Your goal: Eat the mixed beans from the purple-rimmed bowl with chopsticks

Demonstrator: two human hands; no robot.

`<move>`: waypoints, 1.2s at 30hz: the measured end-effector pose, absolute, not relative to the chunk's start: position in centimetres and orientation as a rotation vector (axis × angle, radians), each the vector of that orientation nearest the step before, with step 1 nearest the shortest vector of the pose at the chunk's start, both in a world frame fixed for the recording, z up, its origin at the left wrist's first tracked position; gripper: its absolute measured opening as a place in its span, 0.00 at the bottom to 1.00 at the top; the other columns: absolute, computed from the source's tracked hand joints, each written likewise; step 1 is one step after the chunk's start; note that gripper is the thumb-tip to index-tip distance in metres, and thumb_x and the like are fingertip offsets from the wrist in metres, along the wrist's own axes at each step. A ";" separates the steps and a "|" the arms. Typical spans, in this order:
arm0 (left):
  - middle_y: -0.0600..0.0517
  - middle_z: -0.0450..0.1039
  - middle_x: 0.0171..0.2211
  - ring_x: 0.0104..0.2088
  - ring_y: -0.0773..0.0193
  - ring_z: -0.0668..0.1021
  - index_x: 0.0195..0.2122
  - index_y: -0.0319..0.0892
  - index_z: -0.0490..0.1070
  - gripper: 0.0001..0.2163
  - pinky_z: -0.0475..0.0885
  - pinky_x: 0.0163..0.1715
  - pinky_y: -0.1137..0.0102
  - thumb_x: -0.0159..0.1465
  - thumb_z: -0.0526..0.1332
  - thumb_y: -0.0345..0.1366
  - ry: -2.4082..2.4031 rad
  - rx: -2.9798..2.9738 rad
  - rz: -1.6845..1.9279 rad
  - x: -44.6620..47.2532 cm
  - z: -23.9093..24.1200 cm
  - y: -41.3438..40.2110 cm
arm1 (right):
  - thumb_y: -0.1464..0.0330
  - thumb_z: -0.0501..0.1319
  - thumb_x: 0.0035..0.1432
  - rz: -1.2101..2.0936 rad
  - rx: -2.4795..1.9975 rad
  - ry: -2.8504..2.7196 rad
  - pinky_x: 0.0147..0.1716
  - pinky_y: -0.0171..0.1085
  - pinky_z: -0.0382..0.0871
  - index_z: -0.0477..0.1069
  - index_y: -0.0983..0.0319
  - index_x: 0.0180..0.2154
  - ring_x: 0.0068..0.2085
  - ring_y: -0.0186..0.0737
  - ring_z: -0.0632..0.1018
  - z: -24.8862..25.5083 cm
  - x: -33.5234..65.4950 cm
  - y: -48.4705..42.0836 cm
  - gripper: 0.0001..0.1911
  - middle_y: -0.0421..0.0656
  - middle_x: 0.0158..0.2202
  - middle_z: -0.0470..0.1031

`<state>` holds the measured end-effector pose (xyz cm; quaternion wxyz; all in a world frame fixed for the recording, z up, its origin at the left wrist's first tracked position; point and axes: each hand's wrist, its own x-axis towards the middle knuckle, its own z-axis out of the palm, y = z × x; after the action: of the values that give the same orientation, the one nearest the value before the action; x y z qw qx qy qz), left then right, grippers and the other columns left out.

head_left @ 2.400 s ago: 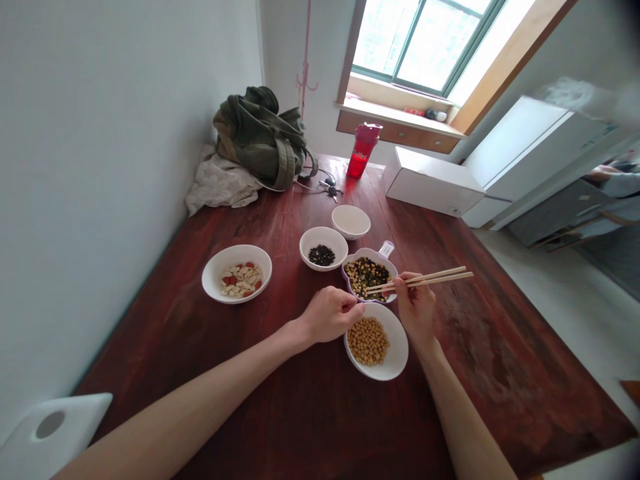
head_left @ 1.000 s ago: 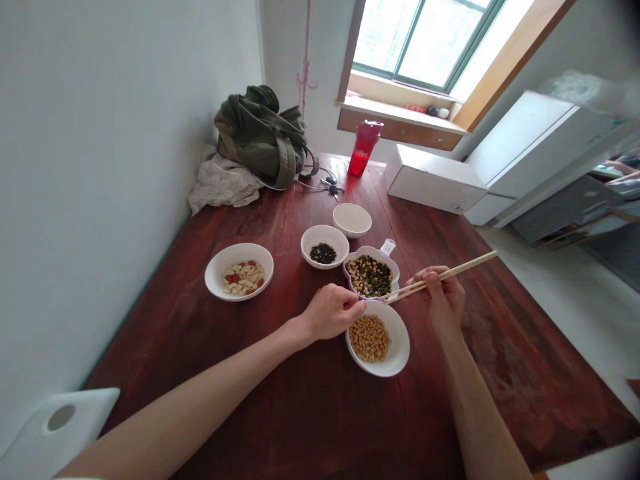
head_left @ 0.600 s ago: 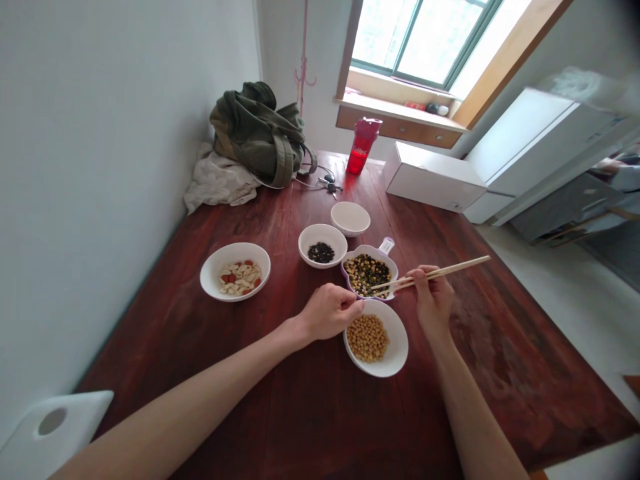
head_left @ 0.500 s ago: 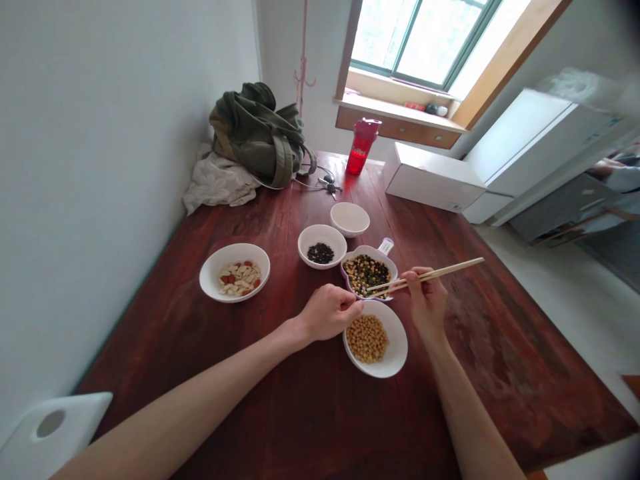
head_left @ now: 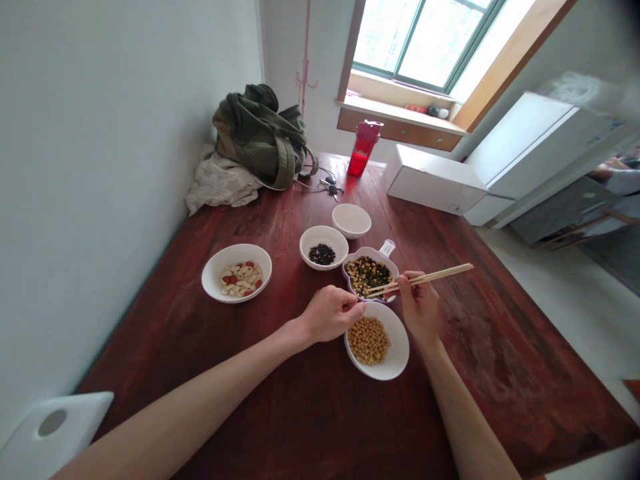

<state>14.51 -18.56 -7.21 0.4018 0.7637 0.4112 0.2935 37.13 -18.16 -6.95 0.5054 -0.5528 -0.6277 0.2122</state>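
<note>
My right hand (head_left: 421,310) is closed around a pair of wooden chopsticks (head_left: 443,273). Their tips reach into a purple-rimmed bowl (head_left: 347,281) with a short handle, among mixed black and yellow beans (head_left: 369,272). My left hand (head_left: 334,313) is closed, its fingertips pinched at the near rim of that bowl, above the edge of a white bowl (head_left: 397,353) of yellow soybeans (head_left: 369,340). Exactly how the fingers grip the rim is partly hidden. Just beyond stands a white bowl (head_left: 324,235) with some black beans (head_left: 322,254).
A white bowl (head_left: 211,279) of pale and reddish nuts sits at left; another white bowl (head_left: 351,219) stands farther back. Behind are a green bag (head_left: 260,137), keys (head_left: 331,189), a red bottle (head_left: 364,148) and a white box (head_left: 434,179). A wall borders the table's left side.
My right hand and the chopsticks have moved slightly left, with the chopsticks closer together and tips still in the mixed beans. My left hand keeps its place at the rim.
</note>
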 end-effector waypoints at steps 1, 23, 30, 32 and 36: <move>0.58 0.51 0.17 0.21 0.73 0.57 0.18 0.40 0.53 0.22 0.47 0.24 0.70 0.68 0.57 0.41 1.038 1.932 0.743 14.5 -7.2 -18.6 | 0.55 0.60 0.71 0.507 -1.335 -1.518 0.30 0.39 0.78 0.71 0.58 0.39 0.28 0.44 0.84 -7.0 37.1 -18.2 0.13 0.41 0.28 0.83; 0.58 0.51 0.17 0.20 0.73 0.57 0.17 0.40 0.54 0.22 0.48 0.23 0.70 0.68 0.57 0.40 1.023 1.905 0.752 14.5 -6.7 -18.6 | 0.57 0.61 0.71 0.482 -1.323 -1.475 0.31 0.40 0.79 0.71 0.58 0.41 0.30 0.45 0.85 -7.0 36.9 -18.3 0.12 0.41 0.29 0.84; 0.58 0.50 0.17 0.20 0.73 0.57 0.18 0.40 0.53 0.22 0.46 0.24 0.70 0.68 0.57 0.41 1.043 1.916 0.738 14.6 -6.7 -18.6 | 0.56 0.60 0.71 0.383 -1.348 -1.557 0.30 0.39 0.78 0.71 0.58 0.40 0.29 0.44 0.85 -6.9 37.2 -18.3 0.13 0.42 0.28 0.83; 0.58 0.51 0.17 0.21 0.73 0.57 0.18 0.40 0.53 0.22 0.47 0.24 0.70 0.68 0.57 0.41 1.038 1.921 0.740 14.6 -6.7 -18.6 | 0.56 0.60 0.71 0.358 -1.355 -1.558 0.30 0.39 0.78 0.71 0.58 0.40 0.29 0.44 0.85 -6.9 37.3 -18.3 0.13 0.42 0.28 0.83; 0.58 0.51 0.17 0.21 0.73 0.57 0.18 0.40 0.55 0.22 0.47 0.24 0.70 0.68 0.57 0.41 1.048 1.917 0.737 14.6 -6.7 -18.6 | 0.54 0.60 0.71 0.343 -1.356 -1.554 0.30 0.39 0.78 0.72 0.58 0.40 0.30 0.44 0.85 -7.1 37.4 -18.3 0.14 0.42 0.28 0.83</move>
<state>14.58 -18.63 -6.70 0.4059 0.7598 0.4156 0.2920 37.40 -18.29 -7.06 0.5016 -0.5611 -0.6431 0.1417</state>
